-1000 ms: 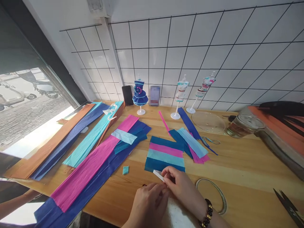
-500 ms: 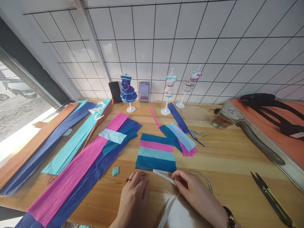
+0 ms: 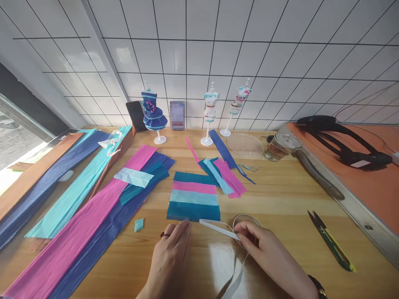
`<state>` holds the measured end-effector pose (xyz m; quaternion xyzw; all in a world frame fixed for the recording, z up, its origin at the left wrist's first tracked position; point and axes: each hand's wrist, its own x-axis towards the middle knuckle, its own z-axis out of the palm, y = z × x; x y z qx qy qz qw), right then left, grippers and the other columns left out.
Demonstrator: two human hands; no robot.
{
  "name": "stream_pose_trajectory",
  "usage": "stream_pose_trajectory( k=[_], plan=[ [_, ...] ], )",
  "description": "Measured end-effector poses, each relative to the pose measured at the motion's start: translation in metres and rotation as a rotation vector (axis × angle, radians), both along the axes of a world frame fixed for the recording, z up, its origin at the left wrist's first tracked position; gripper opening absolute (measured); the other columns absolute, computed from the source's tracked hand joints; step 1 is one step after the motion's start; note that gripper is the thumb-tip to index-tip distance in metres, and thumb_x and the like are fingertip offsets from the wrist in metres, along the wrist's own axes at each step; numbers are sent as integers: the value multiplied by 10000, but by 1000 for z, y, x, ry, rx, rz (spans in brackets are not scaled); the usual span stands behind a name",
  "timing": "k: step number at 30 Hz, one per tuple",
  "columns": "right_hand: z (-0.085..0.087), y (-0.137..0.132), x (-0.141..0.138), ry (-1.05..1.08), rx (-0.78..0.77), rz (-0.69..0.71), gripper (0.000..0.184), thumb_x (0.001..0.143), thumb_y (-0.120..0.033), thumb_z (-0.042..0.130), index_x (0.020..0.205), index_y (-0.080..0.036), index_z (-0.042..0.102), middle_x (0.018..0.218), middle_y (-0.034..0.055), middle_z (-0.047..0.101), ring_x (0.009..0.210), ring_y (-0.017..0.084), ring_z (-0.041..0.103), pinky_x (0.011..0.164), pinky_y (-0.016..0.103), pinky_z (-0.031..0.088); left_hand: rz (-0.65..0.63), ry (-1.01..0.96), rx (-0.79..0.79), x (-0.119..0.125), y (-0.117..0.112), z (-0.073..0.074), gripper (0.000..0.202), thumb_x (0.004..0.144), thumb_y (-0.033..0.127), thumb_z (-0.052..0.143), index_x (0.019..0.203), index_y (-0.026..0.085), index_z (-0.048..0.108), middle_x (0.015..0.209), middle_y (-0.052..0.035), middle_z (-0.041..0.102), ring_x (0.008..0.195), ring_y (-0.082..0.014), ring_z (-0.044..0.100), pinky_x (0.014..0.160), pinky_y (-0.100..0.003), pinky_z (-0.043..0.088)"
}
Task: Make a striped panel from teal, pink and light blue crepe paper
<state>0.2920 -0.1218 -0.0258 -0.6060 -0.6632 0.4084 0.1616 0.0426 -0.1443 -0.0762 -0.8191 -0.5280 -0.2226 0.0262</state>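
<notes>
My right hand point(image 3: 268, 255) pinches a thin white strip point(image 3: 218, 228) that sticks out to the left, and its loose tail curls down toward me. My left hand point(image 3: 170, 259) lies on the wooden table point(image 3: 280, 199) with fingers close together and a ring on one finger, just below a striped crepe-paper panel point(image 3: 193, 201) of teal, pink and light blue bands. The fingertips of that hand nearly reach the panel's near edge. A clear tape ring point(image 3: 246, 220) lies behind my right hand.
Long crepe-paper strips point(image 3: 93, 207) in pink, navy, light blue and brown cover the left. Thread snips point(image 3: 330, 241) lie at right. Three small mannequins point(image 3: 154, 114), a phone point(image 3: 136, 116), a glass jar point(image 3: 282, 146), a clear lid point(image 3: 245, 145) and paper scraps point(image 3: 222, 174) sit farther back.
My hands have drawn apart: the right one pulled the white strip to the right, the left one settled flat. The view shifted right and downward.
</notes>
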Motion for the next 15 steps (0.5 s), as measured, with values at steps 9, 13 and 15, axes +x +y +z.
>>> stream_pose_trajectory(
  k=[9,13,15],
  plan=[
    [-10,-5,19,8,-23,-86,239,867,-429,438,882,-235,578,819,21,667,777,186,609,698,271,463,-74,134,9,4,1,-4,336,885,62,360,1069,123,635,1129,-108,676,1035,-195,617,838,-273,554],
    [-12,-8,28,-18,14,-137,244,843,-430,463,881,-241,612,828,27,689,780,197,627,705,278,479,-58,127,19,3,1,-5,323,876,72,382,1071,121,635,1125,-108,675,976,-209,621,780,-285,572],
    [-13,-9,33,-27,37,-167,251,836,-437,469,881,-243,623,825,25,692,767,195,631,687,272,485,-50,118,27,4,1,-4,324,870,63,382,1061,122,637,1114,-105,678,942,-212,623,745,-287,579]
  ],
)
